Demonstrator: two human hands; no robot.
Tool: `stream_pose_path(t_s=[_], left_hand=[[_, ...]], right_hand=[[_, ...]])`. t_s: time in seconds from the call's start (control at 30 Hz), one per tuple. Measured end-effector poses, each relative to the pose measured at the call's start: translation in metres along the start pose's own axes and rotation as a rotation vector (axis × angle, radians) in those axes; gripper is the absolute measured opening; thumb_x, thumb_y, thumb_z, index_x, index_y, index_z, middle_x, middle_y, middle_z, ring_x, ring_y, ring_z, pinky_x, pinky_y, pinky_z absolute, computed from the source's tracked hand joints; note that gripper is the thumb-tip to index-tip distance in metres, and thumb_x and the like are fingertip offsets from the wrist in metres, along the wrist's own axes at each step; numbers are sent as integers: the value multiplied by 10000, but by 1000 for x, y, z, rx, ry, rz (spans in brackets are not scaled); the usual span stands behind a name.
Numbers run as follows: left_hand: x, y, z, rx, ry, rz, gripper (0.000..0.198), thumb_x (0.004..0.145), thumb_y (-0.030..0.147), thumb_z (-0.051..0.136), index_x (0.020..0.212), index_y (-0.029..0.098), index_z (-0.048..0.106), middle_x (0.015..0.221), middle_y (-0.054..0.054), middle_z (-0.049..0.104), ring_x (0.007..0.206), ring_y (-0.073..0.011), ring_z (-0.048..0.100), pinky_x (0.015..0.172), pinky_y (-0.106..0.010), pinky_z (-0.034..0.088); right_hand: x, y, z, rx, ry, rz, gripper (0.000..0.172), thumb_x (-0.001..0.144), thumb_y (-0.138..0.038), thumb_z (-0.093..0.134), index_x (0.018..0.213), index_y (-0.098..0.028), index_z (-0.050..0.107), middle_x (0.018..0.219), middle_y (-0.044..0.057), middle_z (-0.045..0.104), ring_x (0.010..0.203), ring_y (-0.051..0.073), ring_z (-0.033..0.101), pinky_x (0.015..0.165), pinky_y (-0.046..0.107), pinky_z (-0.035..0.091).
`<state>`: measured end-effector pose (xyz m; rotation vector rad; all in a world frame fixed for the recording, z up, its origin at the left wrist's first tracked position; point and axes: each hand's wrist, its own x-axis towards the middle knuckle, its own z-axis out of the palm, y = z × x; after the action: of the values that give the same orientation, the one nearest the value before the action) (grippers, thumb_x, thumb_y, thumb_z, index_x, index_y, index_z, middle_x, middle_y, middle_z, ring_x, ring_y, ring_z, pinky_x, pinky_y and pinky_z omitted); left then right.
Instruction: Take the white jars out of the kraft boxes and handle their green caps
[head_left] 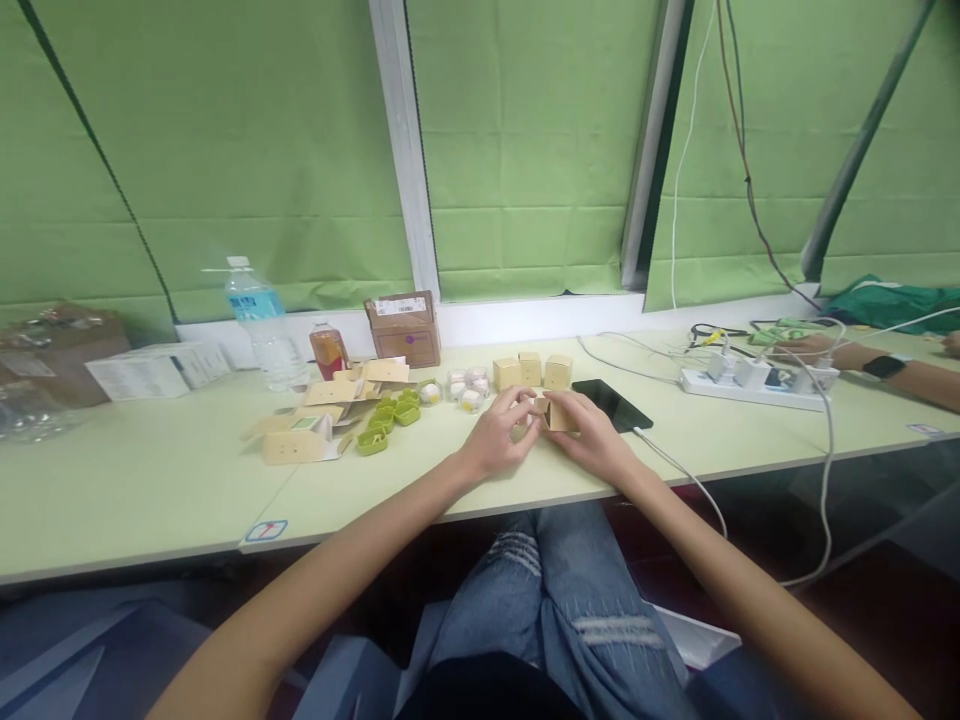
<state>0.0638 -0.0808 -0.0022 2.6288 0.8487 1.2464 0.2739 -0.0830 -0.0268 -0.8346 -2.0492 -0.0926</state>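
A small tan cardboard box lies on its side between my hands, its end open toward the left. My right hand grips it from the right. The fingers of my left hand are closed at the flap of its open end; whether they also hold something small is too blurred to tell. Just behind stand three closed tan boxes. To the left of them sit several clear round containers with white and pinkish contents. Several green cups and a pile of flattened tan cartons lie further left.
A black tablet with a white cable lies right of my hands. Further right are a power strip and another person's hand. At the back left stand a water bottle, an amber bottle and a brown carton.
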Motion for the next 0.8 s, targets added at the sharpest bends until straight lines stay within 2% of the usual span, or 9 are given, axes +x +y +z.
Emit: stream_pose_path(t_s=[0.17,0.33,0.47,0.53,0.67,0.8], left_hand=[[1,-2,2,106,10,-21,275,986,299,533,879,203,767,1333,-122,594,1266,-260,570,1103,-446,476],[-2,-6,8,105,-44,-84,255,966,319,584,1052,241,811,1522,-99,523,1423,-299,480,1176,-477,425],[-3,-9,9,148,-9,-188,330,954,353,612,1229,243,757,1542,-103,521,1391,-319,514,1164,-509,431],[-3,-13,9,124,-16,-231,347,952,359,619,1250,235,747,1511,-111,555,1390,-324,514,1172,-524,412],[0,-21,10,-66,-23,-272,258,949,341,625,1098,242,811,1402,-109,645,1397,-307,515,1173,-486,403],[5,-26,9,-249,-12,-360,169,881,285,700,951,212,835,1288,-126,708,1380,-319,532,1161,-460,396]], right_hand=[[-2,2,2,-14,-16,-20,464,934,-206,620,1387,-239,531,1309,146,642,1249,315,600,1071,539,503],[-2,2,3,-34,-5,0,494,918,-189,635,1397,-238,525,1307,148,636,1245,327,596,1072,562,499],[-3,5,4,-54,22,36,505,908,-169,643,1397,-223,530,1311,155,632,1246,326,591,1070,552,504],[-2,5,4,-49,10,4,492,918,-168,634,1397,-221,534,1300,155,637,1235,319,598,1062,539,514],[0,4,4,-8,-46,-105,480,934,-161,617,1401,-231,537,1283,148,646,1215,302,613,1046,513,533],[2,2,4,12,-68,-136,468,934,-159,621,1389,-236,543,1295,148,642,1215,301,615,1037,504,542]])
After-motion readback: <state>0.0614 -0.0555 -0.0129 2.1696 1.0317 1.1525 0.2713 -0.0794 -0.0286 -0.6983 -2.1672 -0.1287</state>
